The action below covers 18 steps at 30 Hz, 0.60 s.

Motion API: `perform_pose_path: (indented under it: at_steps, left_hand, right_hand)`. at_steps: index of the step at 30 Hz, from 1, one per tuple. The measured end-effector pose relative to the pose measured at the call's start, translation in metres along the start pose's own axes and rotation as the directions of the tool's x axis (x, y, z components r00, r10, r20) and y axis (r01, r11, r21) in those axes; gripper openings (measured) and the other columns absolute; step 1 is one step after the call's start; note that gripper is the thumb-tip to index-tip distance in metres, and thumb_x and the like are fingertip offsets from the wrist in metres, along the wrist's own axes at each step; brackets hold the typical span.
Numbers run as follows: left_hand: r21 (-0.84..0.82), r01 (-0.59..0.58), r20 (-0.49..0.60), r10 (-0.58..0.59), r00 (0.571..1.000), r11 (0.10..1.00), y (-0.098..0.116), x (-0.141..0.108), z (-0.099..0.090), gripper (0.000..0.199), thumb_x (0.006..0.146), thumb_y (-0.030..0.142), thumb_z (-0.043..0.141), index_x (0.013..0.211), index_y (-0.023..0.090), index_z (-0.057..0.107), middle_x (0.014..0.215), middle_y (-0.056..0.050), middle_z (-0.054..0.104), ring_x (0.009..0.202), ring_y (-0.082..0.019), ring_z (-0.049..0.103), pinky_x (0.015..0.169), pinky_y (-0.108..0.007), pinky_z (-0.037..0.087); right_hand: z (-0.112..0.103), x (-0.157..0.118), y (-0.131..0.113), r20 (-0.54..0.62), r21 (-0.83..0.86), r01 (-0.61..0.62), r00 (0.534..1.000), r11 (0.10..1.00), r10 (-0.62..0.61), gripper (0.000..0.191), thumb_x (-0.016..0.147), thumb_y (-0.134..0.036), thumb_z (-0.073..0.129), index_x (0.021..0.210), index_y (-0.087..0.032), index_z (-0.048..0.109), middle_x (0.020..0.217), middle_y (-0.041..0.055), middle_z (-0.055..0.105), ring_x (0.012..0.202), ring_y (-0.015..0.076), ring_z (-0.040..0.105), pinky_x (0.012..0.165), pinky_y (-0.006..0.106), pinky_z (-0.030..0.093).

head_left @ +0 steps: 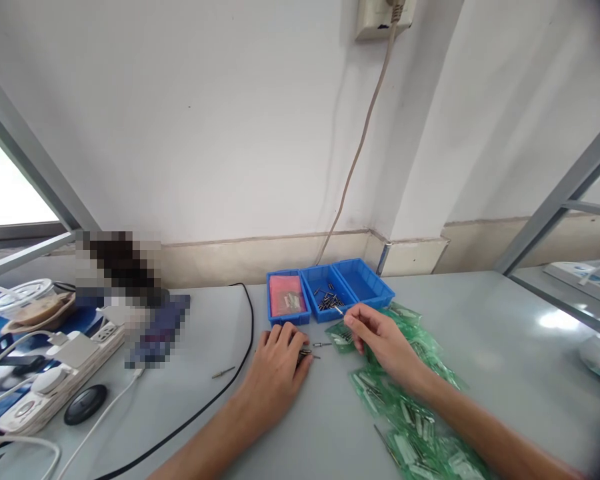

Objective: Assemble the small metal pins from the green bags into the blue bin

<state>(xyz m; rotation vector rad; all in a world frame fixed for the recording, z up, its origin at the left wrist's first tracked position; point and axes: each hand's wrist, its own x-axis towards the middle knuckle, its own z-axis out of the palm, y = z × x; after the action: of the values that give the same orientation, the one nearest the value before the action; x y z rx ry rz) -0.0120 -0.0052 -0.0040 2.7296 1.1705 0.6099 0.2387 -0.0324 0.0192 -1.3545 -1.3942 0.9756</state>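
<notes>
My right hand [377, 333] pinches a small slim metal pin [339, 311] between thumb and fingertips, at the front edge of the middle blue bin [314, 280]. Dark metal pins [331, 300] lie in a loose heap in that bin. Palm down on the table, my left hand [280, 357] curls over several metal pins [305, 352], whose ends show between its thumb and index finger; the palm hides the rest. One loose pin [323, 344] lies between my hands. Green plastic bags [405, 400] holding pins spread beneath and beside my right forearm.
The left blue bin [303, 318] holds a pink packet [280, 293]; another blue bin [365, 283] adjoins on the right. A black cable [200, 408] crosses the table past a lone pin [223, 372]. A power strip [63, 380] and black oval object [85, 404] are at left.
</notes>
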Motion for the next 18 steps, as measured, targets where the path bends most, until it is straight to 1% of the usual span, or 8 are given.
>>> perform_pose_path:
  at_steps: [4, 6, 9, 13, 16, 17, 18]
  left_hand:
    - [-0.003, 0.008, 0.012, -0.008, 1.000, 1.000, 0.0011, 0.0004, -0.0019, 0.010, 0.107, 0.024, 0.058, 0.116, 0.023, 0.060, 0.118, -0.006, 0.061, 0.107, -0.027, 0.056, 0.093, -0.044, 0.044]
    - [0.000, 0.008, 0.011, -0.008, 1.000, 1.000, 0.0016, 0.0004, -0.0024, 0.009, 0.107, 0.024, 0.057, 0.116, 0.022, 0.060, 0.118, -0.006, 0.061, 0.106, -0.027, 0.056, 0.092, -0.043, 0.044]
    - [0.003, 0.014, 0.003, -0.014, 1.000, 1.000, 0.0017, 0.0000, -0.0020, 0.009, 0.106, 0.023, 0.057, 0.115, 0.022, 0.059, 0.118, -0.006, 0.061, 0.106, -0.027, 0.057, 0.092, -0.043, 0.044]
    - [0.011, 0.008, -0.003, -0.008, 1.000, 1.000, 0.0011, -0.0006, -0.0001, 0.010, 0.105, 0.025, 0.060, 0.116, 0.023, 0.060, 0.118, -0.005, 0.061, 0.106, -0.027, 0.057, 0.091, -0.042, 0.044]
    - [0.022, 0.006, 0.002, -0.006, 1.000, 1.000, 0.0015, -0.0005, 0.0000, 0.012, 0.105, 0.026, 0.061, 0.117, 0.023, 0.060, 0.119, -0.005, 0.062, 0.107, -0.027, 0.058, 0.092, -0.042, 0.044]
    - [0.024, 0.007, 0.007, -0.007, 1.000, 1.000, 0.0018, -0.0004, -0.0004, 0.012, 0.106, 0.026, 0.061, 0.117, 0.023, 0.060, 0.119, -0.005, 0.062, 0.107, -0.027, 0.058, 0.092, -0.042, 0.044]
    - [0.026, 0.008, 0.010, -0.009, 1.000, 1.000, 0.0023, -0.0002, -0.0009, 0.012, 0.106, 0.025, 0.061, 0.118, 0.023, 0.060, 0.119, -0.005, 0.062, 0.107, -0.027, 0.058, 0.092, -0.043, 0.043]
  right_hand:
    - [-0.0014, 0.0006, 0.0038, 0.019, 0.135, -0.103, 0.995, 0.986, 0.101, 0.051, 0.102, -0.066, 0.058, 0.077, -0.023, 0.046, 0.064, -0.0061, 0.045, 0.057, 0.0122, 0.041, 0.057, 0.027, 0.033]
    - [-0.0019, 0.0009, 0.0041, 0.028, 0.193, -0.125, 0.992, 0.973, 0.121, 0.052, 0.101, -0.067, 0.059, 0.077, -0.023, 0.045, 0.065, -0.0064, 0.045, 0.057, 0.0116, 0.040, 0.058, 0.027, 0.034]
    - [-0.0028, 0.0017, 0.0027, 0.012, 0.219, -0.127, 0.992, 0.967, 0.127, 0.050, 0.099, -0.068, 0.062, 0.081, -0.023, 0.050, 0.067, -0.0057, 0.047, 0.058, 0.0119, 0.042, 0.058, 0.026, 0.036]
    - [-0.0030, 0.0036, 0.0003, -0.004, 0.192, -0.122, 0.992, 0.974, 0.125, 0.049, 0.098, -0.069, 0.063, 0.087, -0.021, 0.060, 0.069, -0.0040, 0.051, 0.059, 0.0127, 0.045, 0.057, 0.027, 0.038]
    - [-0.0022, 0.0068, -0.0017, -0.007, 0.186, -0.117, 0.993, 0.976, 0.120, 0.048, 0.097, -0.067, 0.064, 0.086, -0.021, 0.062, 0.069, -0.0039, 0.051, 0.059, 0.0124, 0.046, 0.056, 0.026, 0.038]
    - [-0.0020, 0.0081, -0.0023, -0.008, 0.182, -0.113, 0.993, 0.977, 0.116, 0.048, 0.097, -0.067, 0.064, 0.088, -0.021, 0.063, 0.071, -0.0037, 0.052, 0.059, 0.0123, 0.047, 0.056, 0.026, 0.038]
    - [-0.0020, 0.0094, -0.0028, -0.008, 0.174, -0.108, 0.994, 0.979, 0.111, 0.047, 0.097, -0.068, 0.064, 0.094, -0.021, 0.065, 0.073, -0.0031, 0.055, 0.058, 0.0124, 0.048, 0.055, 0.026, 0.038]
